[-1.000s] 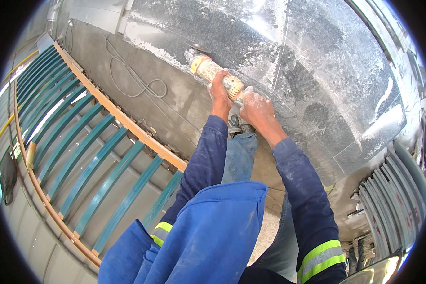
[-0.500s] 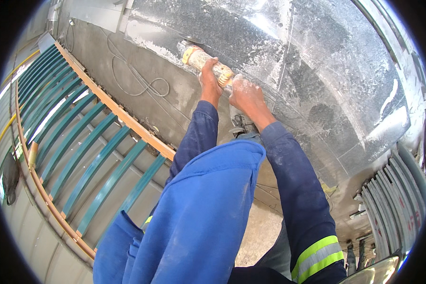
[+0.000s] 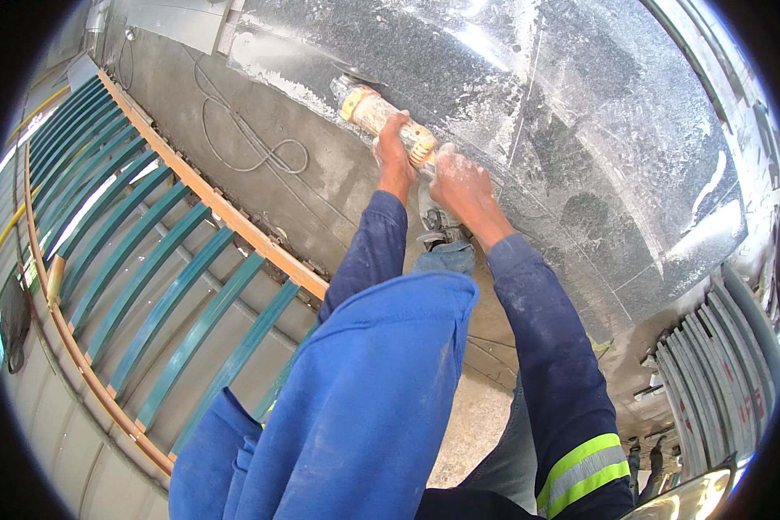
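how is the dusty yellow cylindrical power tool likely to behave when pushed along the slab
The dusty yellow cylindrical power tool is probably stiff, given its straight, solid look. It may be fairly heavy, since the left hand and right hand both grip it. Being so dusty, it might feel slippery.

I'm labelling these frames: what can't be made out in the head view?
Head view:
Bare left hand: most fingertips hidden by the dusty yellow cylindrical grinder.
Grinder's rear end: mostly covered by the bare right hand.
Navy cloth left sleeve: lower part hidden by draped blue cloth.
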The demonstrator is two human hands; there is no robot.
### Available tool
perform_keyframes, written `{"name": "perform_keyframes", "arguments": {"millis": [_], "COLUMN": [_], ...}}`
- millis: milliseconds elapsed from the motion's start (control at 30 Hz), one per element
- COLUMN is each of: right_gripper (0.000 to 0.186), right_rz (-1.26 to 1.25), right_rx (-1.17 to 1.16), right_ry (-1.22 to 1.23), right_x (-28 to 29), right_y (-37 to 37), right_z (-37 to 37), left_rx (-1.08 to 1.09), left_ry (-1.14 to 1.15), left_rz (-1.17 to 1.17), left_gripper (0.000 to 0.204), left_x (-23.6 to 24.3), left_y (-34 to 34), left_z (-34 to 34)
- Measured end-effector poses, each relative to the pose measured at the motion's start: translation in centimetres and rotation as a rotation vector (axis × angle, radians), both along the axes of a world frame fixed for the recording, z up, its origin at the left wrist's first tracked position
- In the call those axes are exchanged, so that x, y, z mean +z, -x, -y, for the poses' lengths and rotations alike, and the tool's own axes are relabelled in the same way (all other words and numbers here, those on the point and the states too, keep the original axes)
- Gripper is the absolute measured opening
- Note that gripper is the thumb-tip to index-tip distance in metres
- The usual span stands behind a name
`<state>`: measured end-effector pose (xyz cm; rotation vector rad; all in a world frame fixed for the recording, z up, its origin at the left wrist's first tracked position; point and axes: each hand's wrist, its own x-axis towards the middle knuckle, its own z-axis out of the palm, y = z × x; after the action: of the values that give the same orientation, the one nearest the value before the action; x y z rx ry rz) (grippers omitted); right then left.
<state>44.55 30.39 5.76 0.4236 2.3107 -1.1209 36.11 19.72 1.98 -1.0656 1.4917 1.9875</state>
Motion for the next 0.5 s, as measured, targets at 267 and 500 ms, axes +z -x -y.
{"name": "perform_keyframes", "arguments": {"millis": [267,500], "right_gripper": [0.029,0.029], "right_rz": [-0.016,0.062], "right_rx": [0.047,0.029], "right_ry": [-0.056,-0.029], "right_x": [0.2,2.2], "right_y": [0.1,-2.4], "right_z": [0.1,-1.4], "left_rx": [0.022,0.057], "left_ry": [-0.006,0.004], "left_rz": [0.032,0.014], "left_gripper": [0.023,0.022], "left_x": [0.4,1.0], "left_y": [0.4,-3.3], "left_z": [-0.2,-1.3]}}
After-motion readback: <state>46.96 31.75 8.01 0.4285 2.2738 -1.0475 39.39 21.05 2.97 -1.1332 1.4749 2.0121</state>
